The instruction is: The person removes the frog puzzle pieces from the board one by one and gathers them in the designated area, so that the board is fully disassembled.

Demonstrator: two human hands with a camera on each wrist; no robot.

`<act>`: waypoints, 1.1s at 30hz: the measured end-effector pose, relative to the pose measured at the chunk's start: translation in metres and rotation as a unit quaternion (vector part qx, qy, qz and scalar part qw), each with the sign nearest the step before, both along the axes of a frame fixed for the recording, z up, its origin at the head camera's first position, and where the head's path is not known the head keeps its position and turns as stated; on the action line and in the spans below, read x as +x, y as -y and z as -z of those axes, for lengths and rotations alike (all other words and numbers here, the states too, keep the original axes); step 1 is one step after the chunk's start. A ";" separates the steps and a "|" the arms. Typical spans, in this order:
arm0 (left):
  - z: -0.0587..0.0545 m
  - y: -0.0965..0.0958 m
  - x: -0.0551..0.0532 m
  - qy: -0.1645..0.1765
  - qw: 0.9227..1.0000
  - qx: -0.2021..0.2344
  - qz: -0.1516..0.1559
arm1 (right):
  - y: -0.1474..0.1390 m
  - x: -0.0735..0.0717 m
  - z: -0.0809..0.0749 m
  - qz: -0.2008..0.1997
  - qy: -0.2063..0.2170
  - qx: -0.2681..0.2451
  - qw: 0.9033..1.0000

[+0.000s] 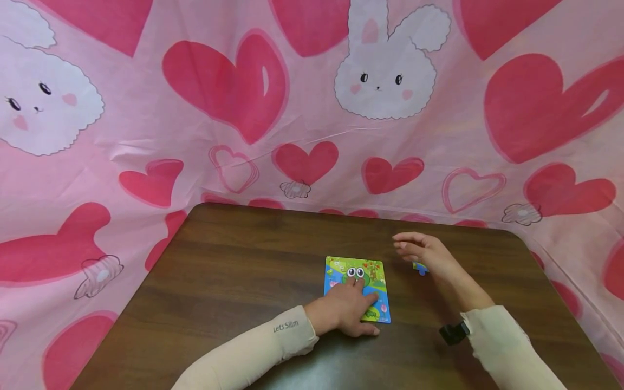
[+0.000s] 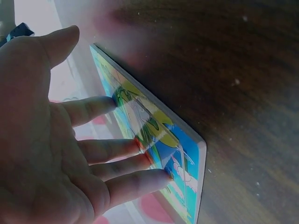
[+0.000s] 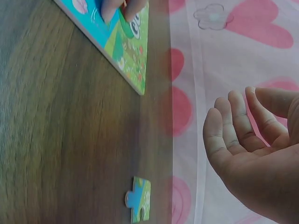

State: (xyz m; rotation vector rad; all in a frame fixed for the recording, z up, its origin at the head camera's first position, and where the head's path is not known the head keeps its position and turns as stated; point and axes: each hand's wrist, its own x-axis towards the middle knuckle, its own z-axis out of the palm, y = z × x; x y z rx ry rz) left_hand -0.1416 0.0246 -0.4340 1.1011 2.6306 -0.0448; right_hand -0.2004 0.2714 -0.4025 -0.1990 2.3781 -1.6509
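A square frog jigsaw puzzle (image 1: 376, 273) in green and blue lies flat on the table. My left hand (image 1: 347, 309) rests over it, and in the left wrist view its spread fingertips touch the puzzle's printed face (image 2: 175, 148). To the right, my right hand (image 1: 431, 255) hovers above the table with loosely bent fingers and holds nothing. Below that hand lies one loose puzzle piece (image 3: 140, 199), blue and green with a rounded tab. The hand partly hides this piece in the head view.
The dark wood table (image 1: 234, 281) has rounded far corners. A pink cloth (image 1: 312, 124) with hearts and rabbits hangs behind and at both sides of it. A black strap (image 1: 454, 332) circles the right wrist.
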 end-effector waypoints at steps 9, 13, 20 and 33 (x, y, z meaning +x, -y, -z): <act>0.000 0.002 0.000 0.009 1.000 0.005 -0.005 | 0.021 -0.003 0.006 -0.010 0.001 -0.001 1.000; 0.000 0.002 0.001 0.009 1.000 0.003 -0.005 | 0.029 -0.007 0.015 -0.010 0.012 -0.007 1.000; 0.002 0.003 0.001 0.015 1.000 0.004 -0.006 | 0.044 -0.012 0.023 -0.019 0.019 -0.008 1.000; 0.002 0.008 0.006 -0.015 1.000 0.008 0.001 | 0.055 -0.017 0.029 -0.021 0.038 -0.003 0.999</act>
